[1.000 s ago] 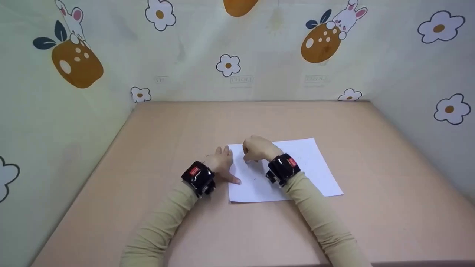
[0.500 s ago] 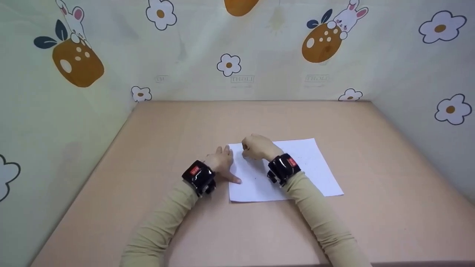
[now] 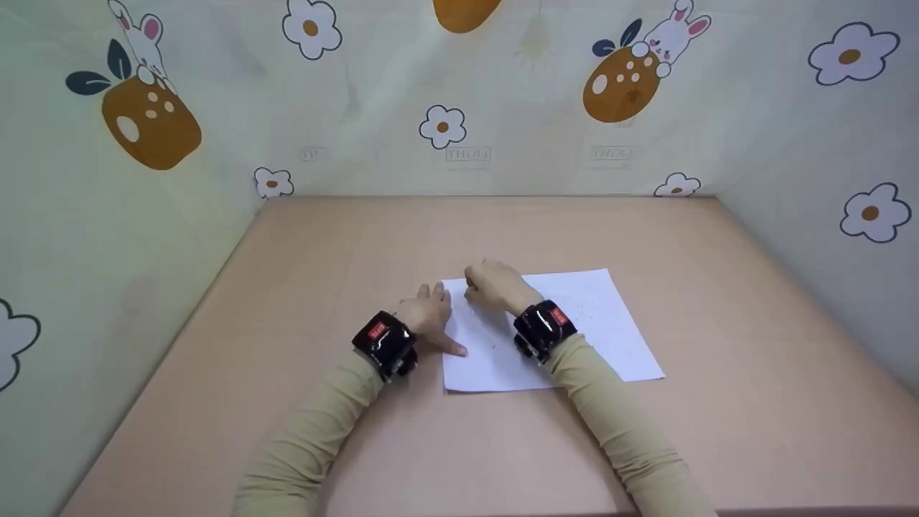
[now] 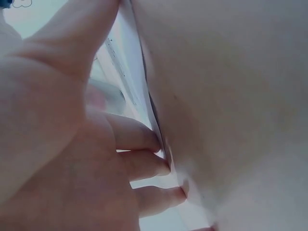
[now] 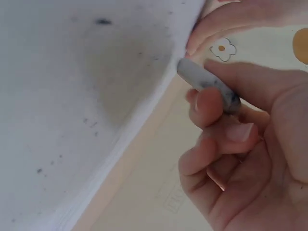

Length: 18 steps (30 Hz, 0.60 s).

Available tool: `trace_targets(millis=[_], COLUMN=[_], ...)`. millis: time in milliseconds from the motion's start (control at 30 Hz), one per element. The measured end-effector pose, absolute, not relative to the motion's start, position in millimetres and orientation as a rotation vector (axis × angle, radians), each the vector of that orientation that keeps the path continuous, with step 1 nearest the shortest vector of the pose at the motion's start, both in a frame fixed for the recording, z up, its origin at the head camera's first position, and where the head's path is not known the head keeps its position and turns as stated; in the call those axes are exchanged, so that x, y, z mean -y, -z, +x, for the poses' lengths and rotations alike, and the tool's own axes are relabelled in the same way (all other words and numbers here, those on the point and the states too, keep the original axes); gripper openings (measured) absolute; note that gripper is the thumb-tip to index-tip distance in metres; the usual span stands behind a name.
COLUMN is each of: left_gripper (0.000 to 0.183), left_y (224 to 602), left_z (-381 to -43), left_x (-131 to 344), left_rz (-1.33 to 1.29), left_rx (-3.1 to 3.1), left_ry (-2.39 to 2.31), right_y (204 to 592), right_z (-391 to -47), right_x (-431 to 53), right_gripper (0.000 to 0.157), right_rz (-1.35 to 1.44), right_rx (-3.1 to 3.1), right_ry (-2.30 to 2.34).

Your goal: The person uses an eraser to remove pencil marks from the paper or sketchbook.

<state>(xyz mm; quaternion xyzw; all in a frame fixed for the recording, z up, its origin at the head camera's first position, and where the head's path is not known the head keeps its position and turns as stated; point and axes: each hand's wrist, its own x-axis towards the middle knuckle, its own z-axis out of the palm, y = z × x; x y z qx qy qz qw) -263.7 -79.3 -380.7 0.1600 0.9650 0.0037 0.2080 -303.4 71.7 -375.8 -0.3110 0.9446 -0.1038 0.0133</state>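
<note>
A white sheet of paper (image 3: 481, 373) lies on the table, speckled with small dark marks and crumbs. My left hand (image 3: 427, 316) presses along its left edge, fingers straight and thumb spread; in the left wrist view the fingertips (image 4: 174, 195) rest at the paper's edge. Over the upper left part of the sheet, my right hand (image 3: 499, 286) pinches a small whitish eraser (image 5: 204, 79) between thumb and fingers. Dark grey smudges mark the eraser, and one end points at the paper near its edge. The head view hides the eraser beneath the hand.
The light wooden table (image 3: 344, 251) extends around the paper. A pale curtain (image 3: 380, 93) with flowers, oranges and rabbits encloses the back and sides. Black camera bands (image 3: 385, 345) sit on both wrists.
My right hand has shifted slightly left and away from me over the paper, the eraser still in its grip. My left hand and the sheet stay in place.
</note>
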Motion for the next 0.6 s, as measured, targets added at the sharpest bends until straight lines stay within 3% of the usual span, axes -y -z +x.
trace_targets(millis=[400,600], left_gripper=[0.117,0.117], left_y=[382.5,381.3], left_z=[-262.8,-263.1], left_x=[80.4,80.0], left_rz=[0.443,0.443], left_rx=[-2.678,-2.691], left_ry=[-0.017,-0.03], right_y=[377.7,372.4], right_z=[-304.4,-302.8], right_x=[-67.2,-67.1], right_gripper=[0.014,0.008], right_rz=[-0.863,-0.918], right_rx=[-2.885,-2.835], right_ry=[0.346,0.285])
